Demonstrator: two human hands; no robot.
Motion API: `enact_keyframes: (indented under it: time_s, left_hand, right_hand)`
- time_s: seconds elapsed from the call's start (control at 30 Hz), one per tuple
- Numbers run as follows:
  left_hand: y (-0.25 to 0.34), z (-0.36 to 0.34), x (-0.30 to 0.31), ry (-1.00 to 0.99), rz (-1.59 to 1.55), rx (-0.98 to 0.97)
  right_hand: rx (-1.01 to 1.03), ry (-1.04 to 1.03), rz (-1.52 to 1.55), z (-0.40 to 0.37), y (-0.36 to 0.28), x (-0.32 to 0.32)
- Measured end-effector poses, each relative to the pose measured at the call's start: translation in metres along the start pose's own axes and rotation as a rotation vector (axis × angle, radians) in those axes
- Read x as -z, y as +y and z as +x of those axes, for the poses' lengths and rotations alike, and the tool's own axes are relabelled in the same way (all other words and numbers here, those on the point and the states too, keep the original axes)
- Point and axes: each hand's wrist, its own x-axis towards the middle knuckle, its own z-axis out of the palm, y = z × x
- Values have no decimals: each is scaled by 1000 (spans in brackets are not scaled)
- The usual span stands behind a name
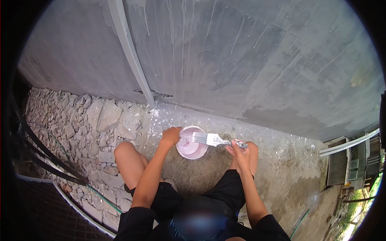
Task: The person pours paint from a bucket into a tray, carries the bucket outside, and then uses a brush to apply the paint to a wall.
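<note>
Between my knees is a small round bucket (204,150) with pale pinkish-white paint inside. My left hand (171,135) is closed on the left side of its rim. In my right hand (239,151) is a wide paintbrush (217,139), gripped by its paint-spattered handle. The brush points left, and its whitish bristles lie over the bucket's opening in this view.
A grey wall (225,60) with pale drips rises in front, with a white pipe (130,50) running down it. Broken stones (96,116) cover the ground at left. Paint-speckled concrete (281,160) lies at right. A green hose (104,197) and dark curved tubes (48,160) are at lower left.
</note>
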Motion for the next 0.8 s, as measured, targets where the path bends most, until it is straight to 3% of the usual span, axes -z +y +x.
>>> enact_keyframes:
  time_s: [0.13,0.27,0.33,0.47,0.57,0.67,0.8]
  left_hand:
    - [0,3,-1,0,16,52]
    - [-17,26,-28,79,-53,-6]
    - [-24,34,-35,124,-115,-72]
    - [-17,31,-25,118,-200,-47]
    - [-15,29,-23,97,-240,-19]
    - [-17,33,-28,138,-201,-52]
    - [-19,34,-25,71,-308,-22]
  right_hand:
    - [48,-9,113,3,-35,-19]
    - [252,-48,-31,16,-91,-67]
    - [527,-181,-183,26,-110,-90]
    - [762,-242,-461,42,-150,-137]
    - [1099,-351,-598,58,-170,-165]
    - [1192,-380,-789,59,-200,-186]
    - [1297,-444,-808,54,-245,-210]
